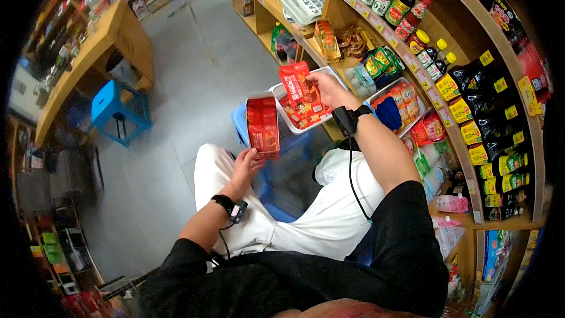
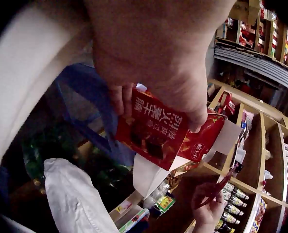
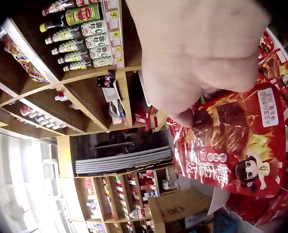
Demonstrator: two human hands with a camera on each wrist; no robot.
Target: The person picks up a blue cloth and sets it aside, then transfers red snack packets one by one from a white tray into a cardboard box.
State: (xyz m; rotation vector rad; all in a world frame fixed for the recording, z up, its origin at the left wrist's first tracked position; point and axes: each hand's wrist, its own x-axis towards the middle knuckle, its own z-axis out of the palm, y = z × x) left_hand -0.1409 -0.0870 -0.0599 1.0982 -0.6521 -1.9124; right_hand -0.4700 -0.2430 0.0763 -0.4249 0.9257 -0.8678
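Observation:
My left hand (image 1: pixel 246 168) grips the near end of a red open-topped carton (image 1: pixel 254 135), thumb on its edge. In the left wrist view the red printed carton (image 2: pixel 151 131) shows white card flaps. My right hand (image 1: pixel 331 89) pinches a glossy red snack packet (image 1: pixel 296 78) by its side. That packet (image 3: pixel 231 141) shows a cartoon girl and brown snack pieces in the right wrist view. Below it stands a white bin (image 1: pixel 289 126) with more red packets (image 1: pixel 307 119) in it. The carton is just left of this bin.
A blue stool (image 1: pixel 118 109) stands on the grey floor to the left. On the right, shelves hold sauce bottles (image 1: pixel 406 1) and black pouches (image 1: pixel 471 100). A white tray (image 1: pixel 286 3) sits on the wooden counter ahead. Another bin (image 1: pixel 424 109) with orange packs lies right of my right forearm.

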